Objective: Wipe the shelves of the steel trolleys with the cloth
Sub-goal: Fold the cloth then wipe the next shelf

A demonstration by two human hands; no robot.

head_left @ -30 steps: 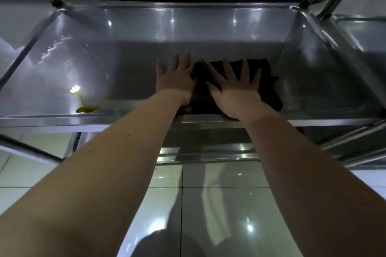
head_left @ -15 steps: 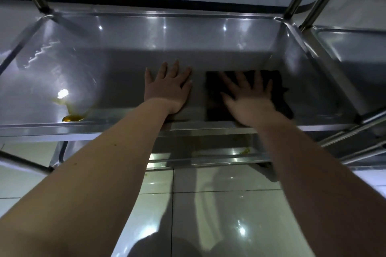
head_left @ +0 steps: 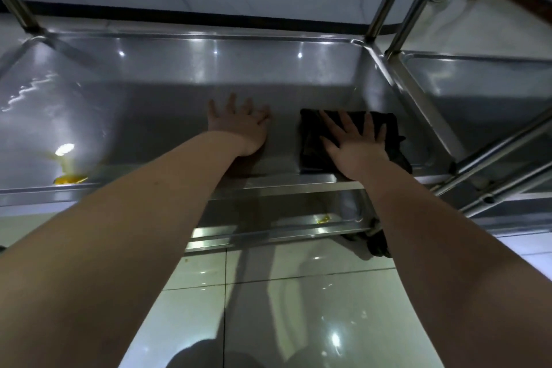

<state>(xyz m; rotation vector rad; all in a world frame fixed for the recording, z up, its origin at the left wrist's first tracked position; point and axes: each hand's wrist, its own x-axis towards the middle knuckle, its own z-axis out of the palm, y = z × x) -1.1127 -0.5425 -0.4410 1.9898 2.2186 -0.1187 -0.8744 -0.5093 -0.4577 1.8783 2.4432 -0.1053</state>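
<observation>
A steel trolley shelf (head_left: 167, 110) with a raised rim spans the view. A dark cloth (head_left: 388, 128) lies flat on its right part, near the front rim. My right hand (head_left: 355, 145) presses down on the cloth with fingers spread. My left hand (head_left: 239, 125) rests flat on the bare steel to the left of the cloth, fingers apart, holding nothing. A yellow liquid stain (head_left: 70, 179) sits at the shelf's front left, beside a bright light reflection.
A lower shelf (head_left: 268, 227) shows beneath, with a small yellow spot (head_left: 322, 219). A second steel trolley (head_left: 484, 89) stands against the right side. Upright posts (head_left: 385, 0) rise at the back corners. Glossy floor tiles (head_left: 298, 308) lie below.
My right hand has slid the cloth to the right, away from my left hand. The left hand came off the cloth and now lies on bare steel. The view has shifted slightly.
</observation>
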